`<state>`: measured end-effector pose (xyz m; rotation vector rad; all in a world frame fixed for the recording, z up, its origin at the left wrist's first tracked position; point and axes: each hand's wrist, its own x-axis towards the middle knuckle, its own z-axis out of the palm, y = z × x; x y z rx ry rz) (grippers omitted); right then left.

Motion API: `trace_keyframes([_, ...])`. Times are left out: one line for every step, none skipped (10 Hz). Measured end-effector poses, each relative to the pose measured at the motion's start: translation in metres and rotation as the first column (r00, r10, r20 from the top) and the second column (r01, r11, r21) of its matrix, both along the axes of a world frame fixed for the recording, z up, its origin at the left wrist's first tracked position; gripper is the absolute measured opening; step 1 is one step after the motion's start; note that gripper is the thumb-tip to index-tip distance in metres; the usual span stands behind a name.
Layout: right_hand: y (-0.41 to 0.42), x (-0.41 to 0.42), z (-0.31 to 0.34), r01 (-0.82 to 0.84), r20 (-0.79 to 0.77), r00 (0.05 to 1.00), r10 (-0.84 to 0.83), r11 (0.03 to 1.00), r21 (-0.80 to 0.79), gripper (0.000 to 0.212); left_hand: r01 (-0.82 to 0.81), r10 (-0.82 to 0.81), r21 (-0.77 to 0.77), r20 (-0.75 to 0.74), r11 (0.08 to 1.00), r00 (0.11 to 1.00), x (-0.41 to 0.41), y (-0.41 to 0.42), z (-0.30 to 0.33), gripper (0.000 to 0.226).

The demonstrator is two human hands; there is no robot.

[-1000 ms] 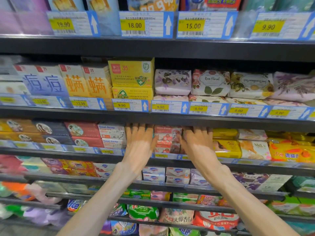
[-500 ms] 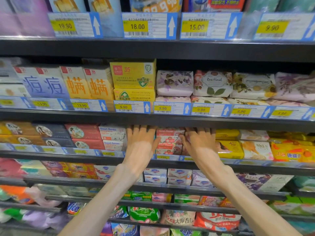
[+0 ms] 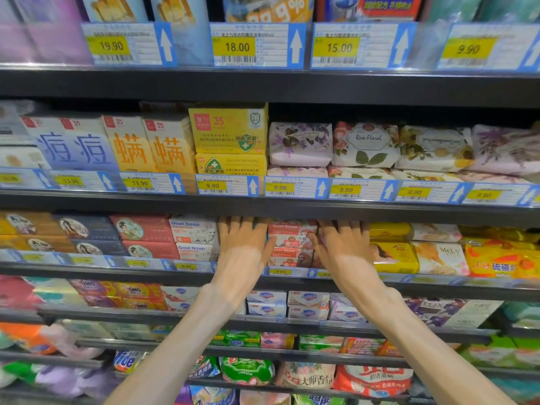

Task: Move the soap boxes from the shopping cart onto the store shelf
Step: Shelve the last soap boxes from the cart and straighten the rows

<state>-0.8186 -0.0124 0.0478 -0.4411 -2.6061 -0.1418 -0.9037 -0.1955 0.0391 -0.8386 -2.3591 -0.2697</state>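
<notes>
Nothing shifts: left hand [image 3: 244, 249] and right hand [image 3: 343, 249] stay spread flat, flanking the soap boxes [image 3: 290, 244]; uneven pushing could topple them.

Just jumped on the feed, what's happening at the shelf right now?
A person is stocking the third shelf down. Both hands are reached in flat, fingers straight: the left hand and the right hand flank a stack of red Goat Soap boxes, apparently squaring it up in its slot. White Goat Soap boxes sit just left of them. Neither hand is carrying a box, and the cart is out of view.
</notes>
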Motion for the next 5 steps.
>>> trace_keyframes([0.000, 0.000, 0.000, 0.019, -0.005, 1.000, -0.019, 1.000, 0.012, 0.027, 0.014, -0.014, 0.016, 0.001, 1.000, 1.000, -0.001, -0.001, -0.002, 0.034])
trace_keyframes([0.001, 0.000, -0.001, -0.001, -0.050, 0.999, 0.003, 0.999, 0.034, 0.027, 0.033, -0.033, 0.029, 0.006, 0.999, 0.999, -0.002, -0.002, -0.003, 0.040])
trace_keyframes([0.001, 0.003, -0.003, -0.024, -0.089, 0.996, 0.029, 0.998, 0.058, 0.028, 0.032, -0.032, 0.021, 0.016, 0.999, 0.999, -0.001, -0.002, -0.002, 0.042])
trace_keyframes([0.003, 0.011, -0.006, -0.086, -0.167, 0.980, 0.104, 0.990, 0.112, 0.030, 0.038, -0.039, 0.037, 0.013, 0.999, 0.999, 0.004, -0.004, -0.002, 0.039])
trace_keyframes([-0.001, 0.024, -0.005, -0.118, -0.191, 0.972, 0.140, 0.985, 0.126, 0.037, 0.039, -0.040, 0.067, 0.013, 0.997, 0.999, 0.011, -0.005, -0.003, 0.040])
